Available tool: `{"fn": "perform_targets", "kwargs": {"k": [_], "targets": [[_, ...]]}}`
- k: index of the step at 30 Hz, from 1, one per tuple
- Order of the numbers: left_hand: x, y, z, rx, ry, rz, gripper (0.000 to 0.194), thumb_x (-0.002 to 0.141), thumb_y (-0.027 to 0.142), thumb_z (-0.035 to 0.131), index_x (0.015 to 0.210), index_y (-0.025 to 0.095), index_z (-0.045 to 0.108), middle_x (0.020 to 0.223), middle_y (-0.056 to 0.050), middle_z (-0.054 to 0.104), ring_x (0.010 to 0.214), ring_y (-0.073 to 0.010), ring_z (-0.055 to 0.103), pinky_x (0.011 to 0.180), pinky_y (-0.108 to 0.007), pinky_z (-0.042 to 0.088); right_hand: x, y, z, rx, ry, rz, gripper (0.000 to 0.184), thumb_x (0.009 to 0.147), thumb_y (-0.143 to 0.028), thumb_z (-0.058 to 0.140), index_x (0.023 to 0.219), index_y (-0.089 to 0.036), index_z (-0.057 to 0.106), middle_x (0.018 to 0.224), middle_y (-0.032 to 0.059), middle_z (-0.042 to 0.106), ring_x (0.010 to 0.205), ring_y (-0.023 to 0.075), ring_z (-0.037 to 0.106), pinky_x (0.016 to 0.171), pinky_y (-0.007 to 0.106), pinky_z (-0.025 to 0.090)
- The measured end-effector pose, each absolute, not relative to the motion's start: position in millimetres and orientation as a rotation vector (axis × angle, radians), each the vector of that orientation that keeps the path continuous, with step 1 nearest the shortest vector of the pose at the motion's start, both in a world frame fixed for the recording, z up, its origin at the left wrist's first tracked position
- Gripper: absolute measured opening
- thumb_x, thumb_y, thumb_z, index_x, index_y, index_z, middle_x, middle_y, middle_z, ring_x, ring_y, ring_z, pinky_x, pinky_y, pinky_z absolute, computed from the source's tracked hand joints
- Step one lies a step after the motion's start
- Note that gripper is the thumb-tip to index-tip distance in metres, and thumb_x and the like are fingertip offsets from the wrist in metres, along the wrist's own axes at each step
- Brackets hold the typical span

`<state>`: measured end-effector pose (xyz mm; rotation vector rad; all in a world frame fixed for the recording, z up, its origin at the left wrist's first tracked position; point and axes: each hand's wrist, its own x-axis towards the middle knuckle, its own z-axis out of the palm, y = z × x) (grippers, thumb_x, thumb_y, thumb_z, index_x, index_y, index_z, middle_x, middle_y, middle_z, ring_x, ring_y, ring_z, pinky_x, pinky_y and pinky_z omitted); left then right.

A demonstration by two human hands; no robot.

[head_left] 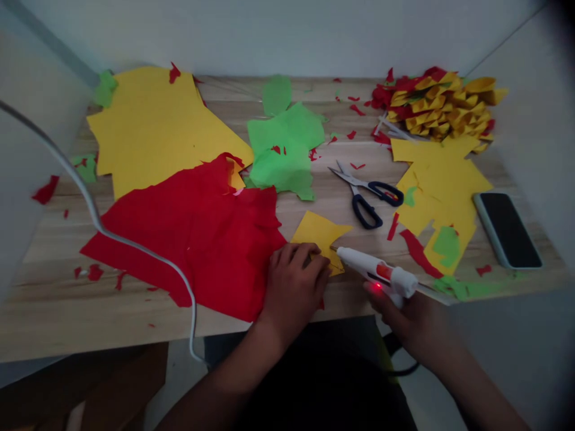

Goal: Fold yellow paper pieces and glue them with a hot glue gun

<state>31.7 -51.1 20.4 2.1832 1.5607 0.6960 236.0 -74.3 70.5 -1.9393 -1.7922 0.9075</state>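
My right hand (415, 323) is wrapped around a white hot glue gun (362, 261) with a red light glowing on its side. The gun points left, and its nozzle tip is at the right edge of a small yellow paper piece (314, 226). With curled fingers, my left hand (296, 278) holds that yellow piece against the table. Part of the piece is hidden under the fingers. Beside and partly beneath the left hand lies a large red paper sheet (197, 239). Dark-handled scissors (366, 191) lie with blades apart beyond the glue gun.
Large yellow paper (148, 126) and green paper pieces (283, 149) lie at the back. A ruffled yellow and red paper bundle (449, 108) sits back right, above cut yellow paper (442, 179). A phone (507, 230) rests near the right edge. A white cable (148, 246) crosses the left side.
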Motion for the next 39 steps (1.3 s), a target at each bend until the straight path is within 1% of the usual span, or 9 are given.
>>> {"fn": "perform_targets", "kwargs": {"k": [4, 10, 14, 19, 24, 27, 29, 32, 39], "targets": [[32, -51, 20, 2.170, 1.562, 0.705, 0.008, 0.095, 0.028, 0.065, 0.099, 0.025, 0.071, 0.114, -0.002, 0.070, 0.106, -0.0245, 0.056, 0.086, -0.043, 0.042, 238, -74, 71, -1.952, -1.814, 0.909, 0.033, 0.091, -0.048, 0.057, 0.101, -0.019, 0.071, 0.054, 0.0011, 0.061, 0.054, 0.0205, 0.064, 0.048, 0.031, 0.046], [32, -51, 20, 2.162, 1.560, 0.695, 0.008, 0.095, 0.027, 0.065, 0.099, 0.025, 0.071, 0.115, -0.003, 0.070, 0.106, -0.0247, 0.056, 0.086, -0.043, 0.042, 240, -75, 72, -1.984, -1.821, 0.841, 0.037, 0.090, -0.055, 0.057, 0.091, -0.020, 0.069, 0.062, 0.0041, 0.066, 0.060, 0.0225, 0.067, 0.051, 0.031, 0.049], [32, -51, 21, 2.163, 1.569, 0.685, 0.008, 0.095, 0.027, 0.065, 0.100, 0.026, 0.071, 0.115, -0.002, 0.070, 0.107, -0.0247, 0.056, 0.086, -0.043, 0.041, 239, -76, 76, -1.969, -1.818, 0.838, 0.034, 0.091, -0.051, 0.058, 0.095, -0.019, 0.071, 0.062, 0.0034, 0.067, 0.059, 0.0217, 0.067, 0.054, 0.031, 0.052], [32, -50, 23, 2.154, 1.566, 0.649, 0.008, 0.094, 0.028, 0.066, 0.101, 0.026, 0.070, 0.115, -0.002, 0.070, 0.108, -0.0250, 0.056, 0.087, -0.043, 0.041, 243, -83, 79, -1.983, -1.603, 0.917, 0.032, 0.085, -0.050, 0.065, 0.093, -0.019, 0.073, 0.075, 0.0066, 0.074, 0.067, 0.0230, 0.070, 0.054, 0.030, 0.053], [32, -49, 27, 2.137, 1.588, 0.578, 0.025, 0.094, 0.027, 0.065, 0.119, 0.026, 0.064, 0.121, -0.003, 0.069, 0.111, -0.0260, 0.054, 0.090, -0.044, 0.041, 252, -82, 68, -1.972, -1.188, 1.137, 0.029, 0.079, -0.049, 0.073, 0.079, -0.020, 0.072, 0.062, 0.0040, 0.070, 0.056, 0.0199, 0.066, 0.051, 0.029, 0.053], [33, -49, 28, 2.146, 1.588, 0.564, 0.030, 0.095, 0.027, 0.064, 0.124, 0.025, 0.060, 0.123, -0.004, 0.068, 0.113, -0.0267, 0.054, 0.091, -0.044, 0.041, 253, -79, 62, -1.818, -1.127, 1.267, 0.030, 0.078, -0.047, 0.074, 0.086, -0.019, 0.072, 0.061, 0.0020, 0.068, 0.050, 0.0166, 0.060, 0.049, 0.029, 0.050], [33, -48, 28, 2.148, 1.580, 0.568, 0.027, 0.094, 0.027, 0.064, 0.121, 0.024, 0.060, 0.122, -0.004, 0.068, 0.112, -0.0267, 0.054, 0.091, -0.045, 0.041, 252, -79, 61, -1.851, -1.098, 1.296, 0.034, 0.081, -0.050, 0.071, 0.090, -0.017, 0.071, 0.053, -0.0001, 0.063, 0.045, 0.0151, 0.055, 0.045, 0.027, 0.044], [33, -48, 27, 2.143, 1.574, 0.580, 0.017, 0.094, 0.027, 0.065, 0.109, 0.022, 0.062, 0.118, -0.004, 0.069, 0.110, -0.0264, 0.055, 0.090, -0.045, 0.040, 250, -79, 59, -1.915, -1.162, 1.294, 0.042, 0.085, -0.058, 0.065, 0.081, -0.017, 0.070, 0.043, -0.0010, 0.055, 0.042, 0.0152, 0.051, 0.042, 0.027, 0.038], [32, -48, 25, 2.184, 1.553, 0.624, 0.016, 0.096, 0.026, 0.062, 0.109, 0.027, 0.069, 0.117, -0.004, 0.068, 0.110, -0.0264, 0.054, 0.089, -0.045, 0.041, 254, -72, 59, -1.960, -1.321, 1.316, 0.050, 0.087, -0.064, 0.058, 0.077, -0.016, 0.069, 0.043, 0.0004, 0.056, 0.040, 0.0151, 0.052, 0.041, 0.027, 0.037]]}}
